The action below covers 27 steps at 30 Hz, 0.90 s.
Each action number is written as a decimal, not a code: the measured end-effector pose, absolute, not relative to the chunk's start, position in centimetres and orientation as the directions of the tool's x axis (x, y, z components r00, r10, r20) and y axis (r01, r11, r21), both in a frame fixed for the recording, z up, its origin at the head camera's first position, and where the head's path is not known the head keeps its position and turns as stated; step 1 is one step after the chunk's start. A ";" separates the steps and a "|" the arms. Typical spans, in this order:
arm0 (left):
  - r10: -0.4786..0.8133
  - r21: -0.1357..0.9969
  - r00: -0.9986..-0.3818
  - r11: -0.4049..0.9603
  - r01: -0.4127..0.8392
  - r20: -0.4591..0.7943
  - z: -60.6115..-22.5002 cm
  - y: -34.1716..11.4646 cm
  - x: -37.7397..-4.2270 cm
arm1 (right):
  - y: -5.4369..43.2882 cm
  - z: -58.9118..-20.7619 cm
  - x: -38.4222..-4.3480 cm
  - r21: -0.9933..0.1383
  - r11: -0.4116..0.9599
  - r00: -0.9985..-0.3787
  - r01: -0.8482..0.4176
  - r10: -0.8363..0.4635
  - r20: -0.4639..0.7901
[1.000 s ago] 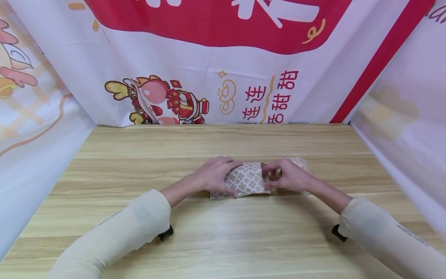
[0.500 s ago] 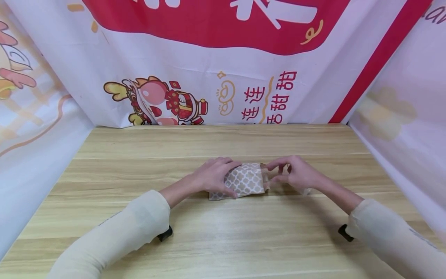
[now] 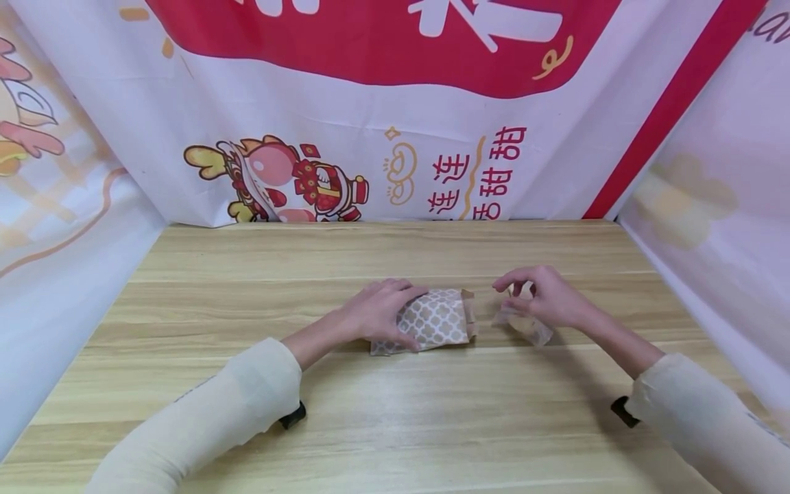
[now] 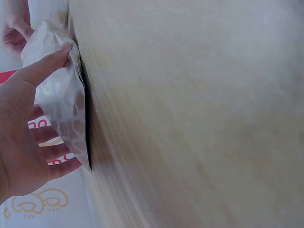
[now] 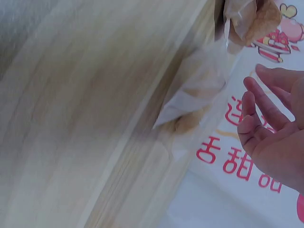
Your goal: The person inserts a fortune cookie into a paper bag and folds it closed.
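Paper bag [image 3: 439, 319], printed with a pale lattice on tan, lies flat on the wooden counter [image 3: 370, 425], near the middle, with its ragged brown end towards the right hand [image 3: 551, 295]. We see the left hand [image 3: 378, 309] gripping the other end, thumb on the near edge and fingers spread towards the far edge. In the left wrist view the thumb presses on the pale paper while the fingers show beyond it.

The right hand hangs above the counter, fingers loosely bent and holding nothing, apart from the bag. Just below it we find a small see-through packet [image 3: 527, 328], with something tan inside; the wrapping blurs it, so we cannot tell what it is. The packet sits to the right of the bag, with a gap of bare wood between them.

Both arms wear cream sleeves [image 3: 247, 391], and a black strap [image 3: 293, 414] shows below the left cuff. Behind the counter hangs a white cloth [image 3: 531, 171] with red lettering [image 3: 449, 175] and a cartoon figure [image 3: 278, 178] in red and pink.
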<state>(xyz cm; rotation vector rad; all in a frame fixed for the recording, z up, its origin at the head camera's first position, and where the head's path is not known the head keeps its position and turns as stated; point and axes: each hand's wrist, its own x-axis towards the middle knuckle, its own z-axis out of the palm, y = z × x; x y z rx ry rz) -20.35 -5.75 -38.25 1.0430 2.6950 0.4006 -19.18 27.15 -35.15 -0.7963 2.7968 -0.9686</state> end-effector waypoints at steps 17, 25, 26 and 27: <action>0.678 0.307 -0.725 0.719 0.623 -0.117 -38.1 -5.5 -20.3 | 30.8 -35.3 -20.3 -0.429 0.743 -0.846 -0.513 -0.522 0.106; 0.678 0.307 -0.726 0.719 0.623 -0.113 -38.3 -5.6 -20.4 | 32.2 -35.5 -21.0 -0.471 0.768 -0.862 -0.434 -0.507 -0.031; 0.680 0.308 -0.725 0.717 0.625 -0.112 -38.3 -5.7 -20.4 | 32.3 -35.5 -21.1 -0.474 0.775 -0.866 -0.418 -0.498 -0.052; 0.681 0.308 -0.724 0.716 0.626 -0.111 -38.3 -5.7 -20.4 | 32.3 -35.6 -21.1 -0.478 0.782 -0.869 -0.400 -0.489 -0.072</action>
